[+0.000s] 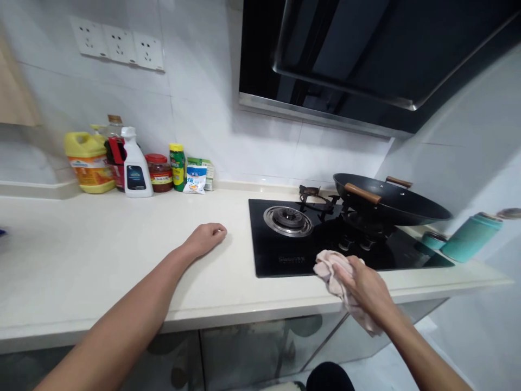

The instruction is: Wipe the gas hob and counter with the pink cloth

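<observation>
A pale pink cloth (331, 269) is bunched in my right hand (364, 285) at the front edge of the black gas stove (268, 260). The cloth's upper part touches the glass and its lower end hangs past the counter's front. My left hand (207, 239) rests on the white countertop (122, 244) left of the stove. Its fingers are curled in loosely, and I see nothing held in them. An uncovered burner (288, 220) lies on the stove's left side. Behind it, a pan support (317, 202) sits off to the back of the glass.
A black wok (391, 201) with wooden handles covers the right burner. Beyond it are a teal canister (472, 236) and a small teal jar (433, 240). Along the wall stand a yellow jug (90, 163), a white spray bottle (136, 168) and a red-lidded jar (160, 172). The range hood (325, 60) hangs overhead.
</observation>
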The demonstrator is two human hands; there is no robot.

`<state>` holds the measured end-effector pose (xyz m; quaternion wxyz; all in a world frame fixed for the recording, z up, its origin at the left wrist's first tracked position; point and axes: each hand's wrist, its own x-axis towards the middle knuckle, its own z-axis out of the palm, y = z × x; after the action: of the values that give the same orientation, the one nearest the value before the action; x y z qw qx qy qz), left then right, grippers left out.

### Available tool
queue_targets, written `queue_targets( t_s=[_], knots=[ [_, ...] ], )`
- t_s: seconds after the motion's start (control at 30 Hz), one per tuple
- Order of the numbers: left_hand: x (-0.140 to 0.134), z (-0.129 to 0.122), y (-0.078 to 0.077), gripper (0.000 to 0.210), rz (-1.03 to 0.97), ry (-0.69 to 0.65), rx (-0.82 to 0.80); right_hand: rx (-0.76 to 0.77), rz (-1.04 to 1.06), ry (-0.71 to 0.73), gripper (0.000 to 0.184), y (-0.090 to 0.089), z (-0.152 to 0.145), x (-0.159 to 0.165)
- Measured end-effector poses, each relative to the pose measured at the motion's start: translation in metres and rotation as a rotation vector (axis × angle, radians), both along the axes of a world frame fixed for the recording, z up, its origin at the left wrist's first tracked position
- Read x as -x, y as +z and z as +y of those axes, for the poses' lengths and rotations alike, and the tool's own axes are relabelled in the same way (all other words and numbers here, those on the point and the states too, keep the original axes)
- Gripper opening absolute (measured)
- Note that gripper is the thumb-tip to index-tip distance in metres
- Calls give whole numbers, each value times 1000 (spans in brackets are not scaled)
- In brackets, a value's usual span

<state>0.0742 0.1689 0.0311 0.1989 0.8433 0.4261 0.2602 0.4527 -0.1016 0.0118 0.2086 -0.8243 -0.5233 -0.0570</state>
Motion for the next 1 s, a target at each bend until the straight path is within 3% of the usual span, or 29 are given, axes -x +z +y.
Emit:
queue_targets(
  t_s=[0.1, 0.27, 0.37, 0.5, 0.7, 0.87, 1.0],
  knots=[
    [0, 0, 0, 37, -15, -7, -12, -132, 172, -34, 43, 19, 14, -8],
    [1, 4, -2, 36, -24, 1, -31, -317, 251, 261, 50, 38, 80, 24],
    [1, 3, -2, 36, -15, -7, -41, -223, 154, 329, 44, 30, 128, 51],
    [0, -1, 0, 35, -4, -20, -43, 16, -145, 192, 36, 13, 162, 75],
    [-4, -4, 0, 29, -5, -38, -34, 116, -239, 229, 37, 17, 160, 98],
    [-1, -12, 1, 32, -33, -13, -53, 73, -237, 475, 31, 20, 148, 154],
    [2, -25, 10, 34, -56, 10, -64, 33, -259, 635, 27, 15, 133, 201]
  ],
)
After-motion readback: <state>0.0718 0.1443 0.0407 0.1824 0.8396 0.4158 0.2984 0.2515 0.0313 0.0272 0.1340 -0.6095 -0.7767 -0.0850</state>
